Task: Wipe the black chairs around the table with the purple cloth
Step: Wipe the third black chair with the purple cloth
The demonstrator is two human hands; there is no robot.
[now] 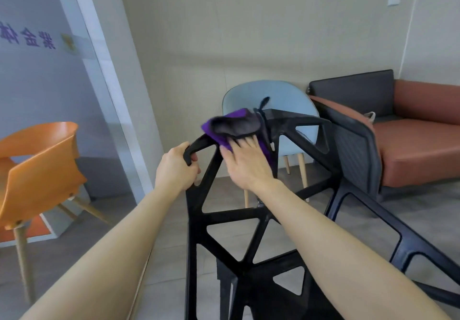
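A black chair [239, 222] with triangular cut-outs fills the middle and lower part of the view, tilted toward me. My left hand [178, 168] grips the curved top-left corner of its frame. My right hand [246, 163] lies with straight fingers on the purple cloth [231, 125], pressing it against the chair's upper rail. The cloth is purple with a dark grey side folded over the top, and it looks blurred.
A light blue chair [286, 98] on wooden legs stands just behind the black one. A brown and black sofa [410, 140] sits at the right. An orange chair [39, 170] stands at the left by a glass partition [49, 71]. Grey tiled floor lies below.
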